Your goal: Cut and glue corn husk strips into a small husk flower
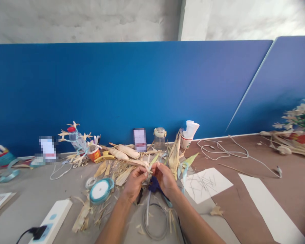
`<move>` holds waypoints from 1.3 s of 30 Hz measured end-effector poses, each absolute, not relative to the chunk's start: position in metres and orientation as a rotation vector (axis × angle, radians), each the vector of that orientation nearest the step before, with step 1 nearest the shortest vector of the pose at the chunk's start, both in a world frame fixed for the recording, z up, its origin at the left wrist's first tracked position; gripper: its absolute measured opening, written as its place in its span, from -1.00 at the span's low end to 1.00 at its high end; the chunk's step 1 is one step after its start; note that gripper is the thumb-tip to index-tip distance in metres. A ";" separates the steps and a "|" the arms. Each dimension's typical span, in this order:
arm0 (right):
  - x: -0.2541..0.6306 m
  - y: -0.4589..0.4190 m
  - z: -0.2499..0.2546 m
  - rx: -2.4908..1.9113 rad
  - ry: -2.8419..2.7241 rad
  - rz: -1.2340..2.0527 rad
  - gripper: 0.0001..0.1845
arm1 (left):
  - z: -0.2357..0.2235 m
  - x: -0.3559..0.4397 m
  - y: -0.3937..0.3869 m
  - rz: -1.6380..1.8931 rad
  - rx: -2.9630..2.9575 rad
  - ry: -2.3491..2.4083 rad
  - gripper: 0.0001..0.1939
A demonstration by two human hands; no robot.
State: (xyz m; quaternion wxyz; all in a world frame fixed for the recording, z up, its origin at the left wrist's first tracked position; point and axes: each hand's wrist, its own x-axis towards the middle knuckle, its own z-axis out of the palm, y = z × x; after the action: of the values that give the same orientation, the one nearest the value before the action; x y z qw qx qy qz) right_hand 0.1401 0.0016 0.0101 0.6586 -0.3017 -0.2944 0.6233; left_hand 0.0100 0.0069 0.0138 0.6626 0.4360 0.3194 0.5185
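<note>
My left hand point(135, 182) and my right hand point(165, 178) come together at the middle of the table. Between their pinched fingertips is a small pale corn husk piece point(149, 168), with narrow pointed strips sticking up from it. Both hands are closed on it. Behind them lie dried corn husks point(123, 176) and several husk-wrapped cobs point(128, 151). A dark blue object point(154, 184) sits just below the fingers, partly covered by my right hand. A loop of grey tubing or cable point(155, 222) lies between my forearms.
A roll of blue ribbon point(101, 190) lies left of my hands, with a white power strip point(52, 220) nearer the front. White paper point(208, 184) bearing thin wires lies to the right. Behind stand a phone point(140, 139), a clear jar point(160, 139) and a paper cup point(186, 141).
</note>
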 end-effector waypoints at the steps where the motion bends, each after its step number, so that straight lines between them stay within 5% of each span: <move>1: 0.139 0.001 0.011 -0.706 -0.683 1.413 -0.73 | 0.013 0.010 0.008 1.170 0.989 0.731 -0.79; 22: 0.150 0.007 0.015 -0.587 -0.340 1.698 -0.78 | -0.002 0.004 0.014 1.135 1.088 0.737 -0.80; 39: 0.118 -0.006 0.015 -0.902 -0.904 1.200 -0.92 | -0.002 0.009 0.016 1.345 1.047 0.818 -0.81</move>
State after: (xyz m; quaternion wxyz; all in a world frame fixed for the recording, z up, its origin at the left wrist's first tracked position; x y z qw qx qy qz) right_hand 0.1180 -0.0059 0.0146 0.6400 -0.3957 -0.3964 0.5260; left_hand 0.0086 0.0157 -0.0019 0.5854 0.4489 0.3507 0.5769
